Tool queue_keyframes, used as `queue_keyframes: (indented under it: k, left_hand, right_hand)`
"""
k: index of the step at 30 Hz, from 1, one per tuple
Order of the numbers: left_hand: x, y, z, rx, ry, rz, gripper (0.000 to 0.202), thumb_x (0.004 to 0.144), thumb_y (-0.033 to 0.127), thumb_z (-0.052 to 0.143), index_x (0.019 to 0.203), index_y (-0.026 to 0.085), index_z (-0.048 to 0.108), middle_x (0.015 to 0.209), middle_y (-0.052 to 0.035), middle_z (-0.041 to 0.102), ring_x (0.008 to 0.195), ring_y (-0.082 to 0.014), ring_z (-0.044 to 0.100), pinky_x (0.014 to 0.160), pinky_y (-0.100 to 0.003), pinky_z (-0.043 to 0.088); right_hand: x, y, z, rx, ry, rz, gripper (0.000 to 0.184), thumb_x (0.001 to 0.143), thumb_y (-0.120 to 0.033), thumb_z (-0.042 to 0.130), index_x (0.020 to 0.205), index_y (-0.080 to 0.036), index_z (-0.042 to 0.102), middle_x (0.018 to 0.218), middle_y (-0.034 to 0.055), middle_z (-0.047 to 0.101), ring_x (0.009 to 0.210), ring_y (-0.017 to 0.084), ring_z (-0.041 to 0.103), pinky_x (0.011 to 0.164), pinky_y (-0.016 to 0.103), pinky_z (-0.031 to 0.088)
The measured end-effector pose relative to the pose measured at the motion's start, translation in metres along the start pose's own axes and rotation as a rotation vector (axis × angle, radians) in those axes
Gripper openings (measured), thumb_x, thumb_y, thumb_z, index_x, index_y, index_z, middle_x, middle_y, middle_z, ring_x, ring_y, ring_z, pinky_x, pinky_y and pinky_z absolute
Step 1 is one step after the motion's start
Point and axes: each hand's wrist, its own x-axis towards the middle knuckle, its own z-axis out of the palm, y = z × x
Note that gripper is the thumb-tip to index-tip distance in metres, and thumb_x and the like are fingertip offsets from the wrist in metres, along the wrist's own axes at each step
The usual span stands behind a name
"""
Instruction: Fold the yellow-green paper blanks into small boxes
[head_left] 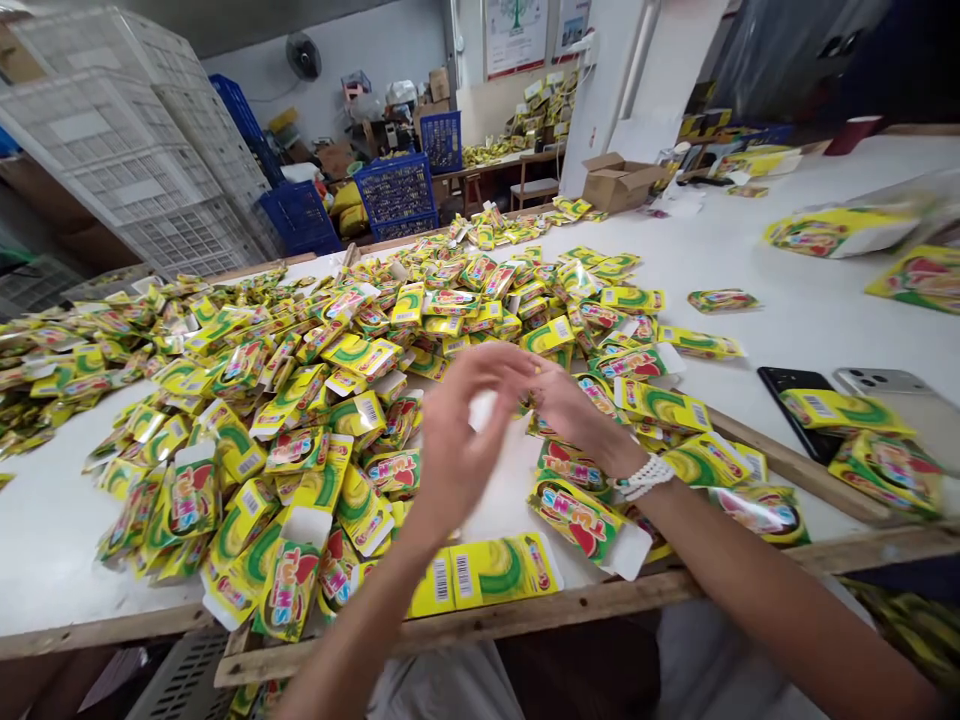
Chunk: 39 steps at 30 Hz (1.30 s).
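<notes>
My left hand (469,425) is raised over the table, its thumb and fingers curved round into a ring. Its fingertips meet those of my right hand (566,405), which wears a white bead bracelet (643,478) at the wrist. Both hands are closed and slightly blurred; whatever is pinched between them, if anything, is too small to make out. Below them lie small yellow-green printed cartons, among them an open-flapped carton (581,520) near my right wrist. Two cartons lie end to end at the table's front edge, including a barcoded carton (502,572) beyond my left forearm.
A large heap of cartons (450,290) spreads across the white table (720,230). Two phones lie at the right, one a black phone (796,385), with cartons partly over them. A wooden strip (795,465) edges the work area. Crates (397,195) and a cardboard box (619,183) stand behind.
</notes>
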Motion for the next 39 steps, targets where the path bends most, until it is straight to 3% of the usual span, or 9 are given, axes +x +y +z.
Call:
queue_keyframes:
  k: [2,5,8,12,16,22,27,32,39]
  left_hand:
    - [0.014,-0.030,0.010,-0.017,0.186,-0.078,0.021,0.106,0.042,0.059,0.116,0.025,0.059,0.120,-0.0092,0.069,0.108,-0.0222,0.071,0.095,-0.038,0.063]
    - [0.017,-0.070,0.024,-0.149,0.065,-0.216,0.041,0.099,0.050,0.070,0.125,0.024,0.050,0.125,-0.0108,0.069,0.104,-0.0203,0.072,0.079,-0.029,0.063]
    - [0.004,-0.087,0.033,-0.248,0.061,-0.263,0.051,0.098,0.052,0.071,0.132,0.026,0.044,0.129,-0.0114,0.070,0.105,-0.0199,0.075,0.079,-0.028,0.064]
    - [-0.008,-0.094,0.034,-0.311,0.148,-0.301,0.046,0.097,0.045,0.073,0.126,0.026,0.043,0.125,-0.0105,0.073,0.104,-0.0198,0.077,0.088,-0.032,0.064]
    - [-0.009,-0.110,0.030,-0.292,0.128,-0.284,0.033,0.096,0.039,0.073,0.116,0.023,0.051,0.120,-0.0100,0.074,0.109,-0.0208,0.076,0.092,-0.034,0.064]
    - [-0.009,-0.121,0.025,-0.227,0.129,-0.239,0.028,0.097,0.028,0.068,0.119,0.024,0.052,0.120,-0.0090,0.076,0.113,-0.0204,0.076,0.102,-0.038,0.063]
    - [-0.010,-0.121,0.024,-0.206,0.098,-0.260,0.030,0.092,0.036,0.076,0.111,0.023,0.056,0.108,-0.0070,0.077,0.105,-0.0211,0.078,0.094,-0.037,0.066]
    - [-0.009,-0.122,0.023,-0.268,0.076,-0.273,0.027,0.092,0.042,0.076,0.103,0.022,0.063,0.124,-0.0111,0.078,0.109,-0.0225,0.078,0.092,-0.037,0.068]
    - [-0.008,-0.117,0.022,-0.187,-0.022,-0.211,0.024,0.094,0.043,0.072,0.093,0.020,0.066,0.096,-0.0039,0.075,0.085,-0.0172,0.073,0.079,-0.029,0.065]
  right_hand:
    - [-0.001,0.000,0.003,0.141,0.009,0.070,0.054,0.067,-0.048,0.090,0.111,-0.027,0.066,0.088,0.0013,0.077,0.074,0.019,0.071,0.067,0.033,0.058]
    - [-0.004,0.002,0.011,0.201,0.067,0.065,0.062,0.064,-0.041,0.092,0.117,-0.026,0.062,0.086,-0.0016,0.076,0.075,0.017,0.071,0.068,0.029,0.056]
    - [-0.008,0.005,0.019,0.098,0.101,-0.027,0.063,0.068,-0.040,0.090,0.122,-0.027,0.060,0.087,-0.0021,0.076,0.083,0.019,0.074,0.075,0.029,0.058]
    - [-0.011,0.008,0.023,-0.010,0.060,-0.078,0.053,0.074,-0.039,0.085,0.121,-0.028,0.063,0.089,-0.0014,0.076,0.086,0.020,0.076,0.080,0.031,0.060]
    - [-0.010,0.010,0.023,-0.059,-0.040,-0.101,0.045,0.077,-0.035,0.081,0.118,-0.026,0.065,0.091,0.0008,0.078,0.087,0.020,0.078,0.080,0.031,0.062]
    - [-0.004,0.022,0.018,-0.213,-0.030,-0.245,0.038,0.079,-0.029,0.077,0.115,-0.026,0.066,0.096,0.0021,0.080,0.087,0.021,0.080,0.081,0.032,0.065]
    - [0.003,0.032,0.012,-0.285,-0.055,-0.282,0.031,0.077,-0.024,0.074,0.108,-0.023,0.077,0.101,0.0051,0.083,0.091,0.024,0.082,0.088,0.037,0.066]
    - [0.002,0.028,0.007,-0.231,-0.040,-0.181,0.021,0.072,-0.026,0.078,0.092,-0.020,0.080,0.092,0.0064,0.084,0.087,0.026,0.081,0.084,0.038,0.067]
    - [-0.005,0.015,0.010,-0.314,-0.067,-0.246,0.022,0.076,-0.028,0.077,0.095,-0.019,0.085,0.099,0.0083,0.085,0.089,0.026,0.082,0.087,0.039,0.067]
